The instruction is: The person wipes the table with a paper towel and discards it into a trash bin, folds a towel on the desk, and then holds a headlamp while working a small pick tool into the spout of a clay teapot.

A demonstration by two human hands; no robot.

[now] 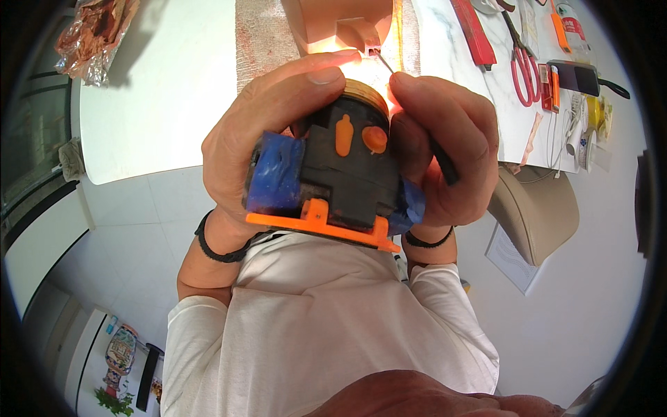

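left hand (260,135) grip: wrapped around black-orange device (340,174) | right hand (445,149) grip: pinching thin metal tool (434,149) beside it

Bright daylight fills the scene, and the white table (160,90) is nearly washed out, with a soft shadow below the crinkled wrapper (94,35) at its far left corner. A hot orange glow flares just above the hands. Fisheye distortion bends the table edge, and the corners fall into black vignette.
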